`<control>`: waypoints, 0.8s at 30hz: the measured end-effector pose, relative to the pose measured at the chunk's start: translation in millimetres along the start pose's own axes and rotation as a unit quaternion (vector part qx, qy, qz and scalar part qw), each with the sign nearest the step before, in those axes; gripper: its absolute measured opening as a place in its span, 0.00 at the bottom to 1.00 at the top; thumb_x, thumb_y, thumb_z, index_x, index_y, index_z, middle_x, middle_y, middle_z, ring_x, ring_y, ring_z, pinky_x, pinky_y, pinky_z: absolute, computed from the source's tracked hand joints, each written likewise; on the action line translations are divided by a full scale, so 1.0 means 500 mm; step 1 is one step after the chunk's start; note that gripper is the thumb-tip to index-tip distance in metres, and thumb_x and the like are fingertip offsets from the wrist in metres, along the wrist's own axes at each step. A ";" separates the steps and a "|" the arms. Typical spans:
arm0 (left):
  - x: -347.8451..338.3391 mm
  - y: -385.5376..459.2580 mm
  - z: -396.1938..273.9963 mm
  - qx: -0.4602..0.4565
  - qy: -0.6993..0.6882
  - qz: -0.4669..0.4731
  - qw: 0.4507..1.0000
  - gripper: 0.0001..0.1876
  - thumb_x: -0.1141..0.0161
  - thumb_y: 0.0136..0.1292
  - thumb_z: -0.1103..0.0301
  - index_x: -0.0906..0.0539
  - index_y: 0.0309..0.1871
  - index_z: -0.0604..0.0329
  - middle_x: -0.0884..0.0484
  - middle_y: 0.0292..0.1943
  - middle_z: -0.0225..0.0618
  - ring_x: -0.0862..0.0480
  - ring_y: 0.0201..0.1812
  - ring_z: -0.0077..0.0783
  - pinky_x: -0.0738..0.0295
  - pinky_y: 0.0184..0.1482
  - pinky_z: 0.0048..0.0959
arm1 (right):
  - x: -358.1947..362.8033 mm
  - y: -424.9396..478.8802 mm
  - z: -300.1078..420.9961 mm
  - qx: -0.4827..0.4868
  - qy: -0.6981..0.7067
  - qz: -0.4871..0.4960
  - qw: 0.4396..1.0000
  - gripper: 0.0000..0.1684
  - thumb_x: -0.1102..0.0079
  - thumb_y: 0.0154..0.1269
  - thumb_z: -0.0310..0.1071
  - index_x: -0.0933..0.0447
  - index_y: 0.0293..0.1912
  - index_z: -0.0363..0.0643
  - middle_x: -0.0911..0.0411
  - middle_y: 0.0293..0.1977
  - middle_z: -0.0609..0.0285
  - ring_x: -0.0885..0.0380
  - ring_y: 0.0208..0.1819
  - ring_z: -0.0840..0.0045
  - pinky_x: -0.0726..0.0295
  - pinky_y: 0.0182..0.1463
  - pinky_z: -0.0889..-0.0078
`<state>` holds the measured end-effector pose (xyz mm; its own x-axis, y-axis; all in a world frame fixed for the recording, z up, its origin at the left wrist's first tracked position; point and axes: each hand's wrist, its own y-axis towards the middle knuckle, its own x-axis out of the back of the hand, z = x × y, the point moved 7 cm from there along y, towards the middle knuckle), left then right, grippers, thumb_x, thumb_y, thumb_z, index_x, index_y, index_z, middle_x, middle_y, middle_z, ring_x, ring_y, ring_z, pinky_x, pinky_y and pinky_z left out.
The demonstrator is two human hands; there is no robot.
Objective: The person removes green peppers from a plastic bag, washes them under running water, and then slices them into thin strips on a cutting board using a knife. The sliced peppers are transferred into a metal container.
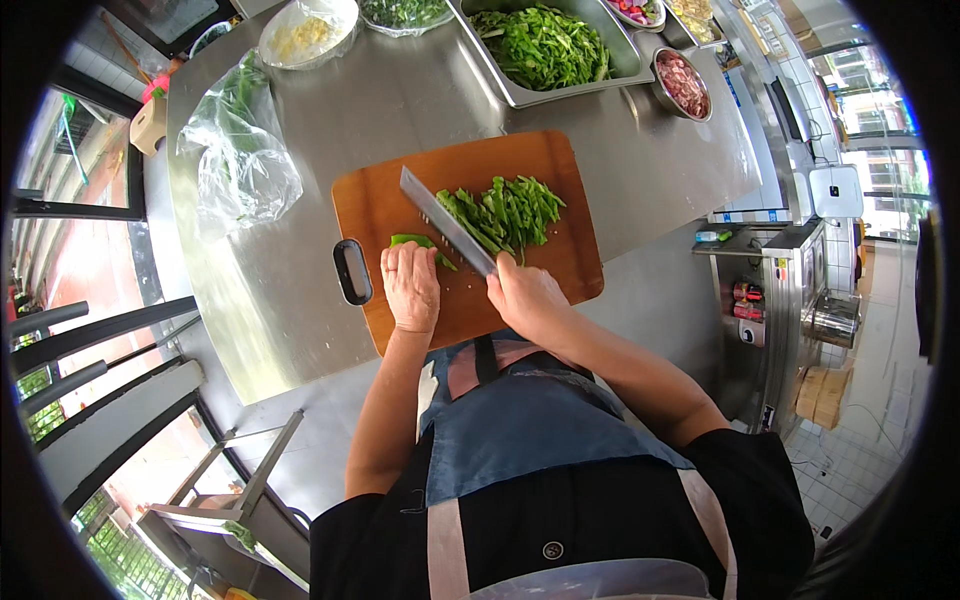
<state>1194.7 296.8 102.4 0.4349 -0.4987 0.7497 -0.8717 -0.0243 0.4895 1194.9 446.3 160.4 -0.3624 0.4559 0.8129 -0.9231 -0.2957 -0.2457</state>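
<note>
On a brown wooden cutting board (465, 161) with a black-rimmed handle slot, my left hand (412, 285) presses down on a piece of green pepper (412, 241), its fingers curled over it and hiding part of it. A kitchen cleaver (448, 221) is in my right hand (525, 291), gripped at the handle. Its blade slants away to the upper left, between the held piece and a heap of sliced green pepper (517, 214). Pale seeds are scattered beside the blade.
Behind the board stands a steel tray of cut greens (544, 49). A metal bowl of raw cut meat (681, 84) is to its right. At the left lie a clear plastic bag of greens (244, 157) and a white bowl (309, 34). The steel table (300, 330) has a front edge near my body.
</note>
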 end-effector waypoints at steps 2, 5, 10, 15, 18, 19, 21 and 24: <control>-0.002 -0.002 0.002 0.002 -0.007 0.002 1.000 0.05 0.38 0.60 0.74 0.24 0.34 0.62 0.24 0.38 0.40 0.24 0.45 0.43 0.30 0.54 0.41 | -0.026 -0.025 0.000 -0.017 -0.006 0.035 0.999 0.11 0.49 0.67 0.35 0.35 0.38 0.37 0.23 0.21 0.42 0.21 0.25 0.45 0.23 0.29 0.41; 0.004 0.000 -0.003 -0.003 -0.006 0.004 1.000 0.04 0.39 0.61 0.75 0.24 0.33 0.62 0.24 0.37 0.40 0.24 0.44 0.43 0.30 0.54 0.40 | -0.049 0.002 -0.002 -0.004 0.023 -0.015 1.000 0.11 0.49 0.68 0.36 0.34 0.36 0.37 0.23 0.19 0.43 0.21 0.25 0.46 0.23 0.30 0.41; -0.005 -0.017 -0.023 -0.020 -0.036 0.039 0.998 0.04 0.39 0.59 0.75 0.23 0.34 0.59 0.24 0.37 0.39 0.25 0.44 0.42 0.30 0.54 0.40 | -0.020 0.055 0.005 0.018 -0.016 -0.059 0.998 0.12 0.48 0.68 0.36 0.34 0.36 0.37 0.23 0.20 0.43 0.21 0.24 0.48 0.22 0.28 0.44; 0.035 -0.017 -0.055 0.008 -0.003 -0.034 0.999 0.08 0.35 0.57 0.72 0.21 0.39 0.57 0.23 0.43 0.36 0.24 0.49 0.42 0.31 0.53 0.42 | 0.023 -0.004 0.002 0.014 -0.037 -0.005 0.999 0.11 0.47 0.67 0.35 0.34 0.35 0.38 0.23 0.19 0.45 0.21 0.22 0.48 0.22 0.28 0.45; 0.023 -0.021 -0.001 0.077 -0.004 0.002 0.997 0.11 0.34 0.57 0.71 0.23 0.41 0.58 0.24 0.44 0.38 0.24 0.47 0.45 0.30 0.51 0.40 | 0.023 -0.035 0.007 0.020 -0.045 0.015 0.999 0.09 0.48 0.67 0.34 0.34 0.35 0.39 0.23 0.18 0.45 0.21 0.22 0.48 0.22 0.28 0.45; 0.015 -0.025 0.008 0.083 -0.007 0.019 0.996 0.11 0.34 0.57 0.71 0.23 0.41 0.58 0.24 0.43 0.39 0.24 0.46 0.46 0.29 0.50 0.39 | 0.017 -0.041 0.006 0.020 -0.049 0.018 0.998 0.09 0.48 0.67 0.34 0.34 0.35 0.39 0.23 0.18 0.45 0.21 0.22 0.48 0.22 0.27 0.46; 0.005 -0.032 0.014 0.077 -0.012 0.022 0.997 0.10 0.34 0.58 0.72 0.24 0.39 0.59 0.24 0.43 0.39 0.24 0.45 0.46 0.29 0.49 0.39 | -0.012 -0.036 -0.005 0.017 -0.041 0.024 0.999 0.11 0.48 0.68 0.35 0.35 0.36 0.38 0.24 0.19 0.45 0.22 0.23 0.48 0.23 0.27 0.46; 0.004 -0.034 0.012 0.071 -0.019 0.025 0.997 0.08 0.35 0.58 0.72 0.24 0.38 0.59 0.24 0.43 0.40 0.25 0.45 0.46 0.28 0.47 0.39 | -0.029 0.002 0.006 0.042 -0.016 -0.024 0.999 0.10 0.47 0.66 0.34 0.34 0.35 0.38 0.23 0.18 0.45 0.20 0.22 0.52 0.21 0.26 0.49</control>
<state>1209.3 291.0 92.9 0.3840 -0.5354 0.7523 -0.9162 -0.1194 0.3826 1199.8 436.9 150.2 -0.3121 0.4448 0.8395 -0.9248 -0.3445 -0.1613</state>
